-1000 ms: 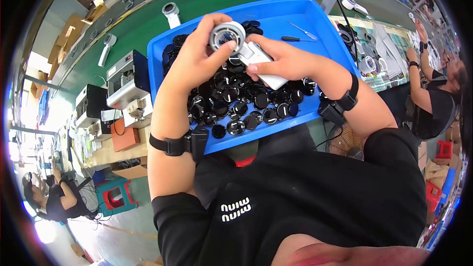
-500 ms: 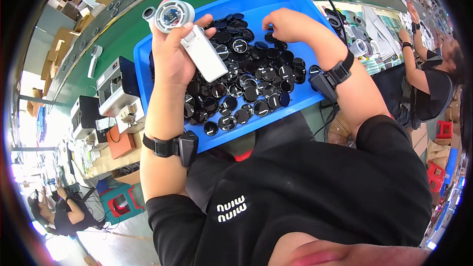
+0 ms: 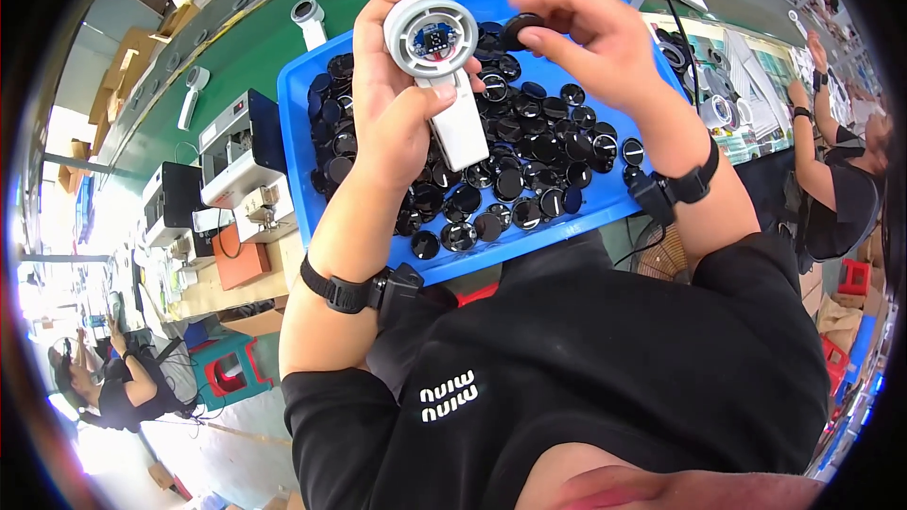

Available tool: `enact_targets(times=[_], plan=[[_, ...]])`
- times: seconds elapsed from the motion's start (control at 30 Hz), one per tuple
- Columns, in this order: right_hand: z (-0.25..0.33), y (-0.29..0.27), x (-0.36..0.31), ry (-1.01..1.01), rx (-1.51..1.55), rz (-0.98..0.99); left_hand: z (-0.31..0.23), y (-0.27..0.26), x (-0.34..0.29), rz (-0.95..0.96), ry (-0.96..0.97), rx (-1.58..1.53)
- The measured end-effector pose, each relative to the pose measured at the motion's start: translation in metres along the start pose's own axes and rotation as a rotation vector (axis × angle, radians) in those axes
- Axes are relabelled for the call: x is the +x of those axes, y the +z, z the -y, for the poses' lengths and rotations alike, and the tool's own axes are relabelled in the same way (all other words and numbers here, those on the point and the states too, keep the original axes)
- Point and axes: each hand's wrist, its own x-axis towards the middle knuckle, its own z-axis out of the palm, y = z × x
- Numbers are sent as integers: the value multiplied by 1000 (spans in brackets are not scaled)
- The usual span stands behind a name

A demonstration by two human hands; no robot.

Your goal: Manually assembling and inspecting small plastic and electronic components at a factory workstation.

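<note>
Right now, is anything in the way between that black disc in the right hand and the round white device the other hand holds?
Nothing visible: open air separates the black disc from the white device.

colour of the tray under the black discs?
Blue tray, clearest in the head view.

We are in a factory workshop. A long green bench (image 3: 283,47) runs past us with small machines (image 3: 236,165) standing on it. A blue tray (image 3: 576,217) is full of the same black round parts (image 3: 510,179). Other workers (image 3: 841,189) sit at the line nearby. Cardboard boxes (image 3: 132,47) are stacked at the side.
</note>
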Motion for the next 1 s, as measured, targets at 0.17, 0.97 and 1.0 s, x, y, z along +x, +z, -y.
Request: enact_targets(times=[0.17, 0.97, 1.0], plan=[[7, 8, -10, -413, -61, 108, -1, 4, -2, 39, 38, -24], [24, 3, -18, -655, -332, 192, -1, -3, -7, 196, 489, 735], [25, 4, -18, -655, -332, 191, -2, -3, -6, 212, 520, 762]])
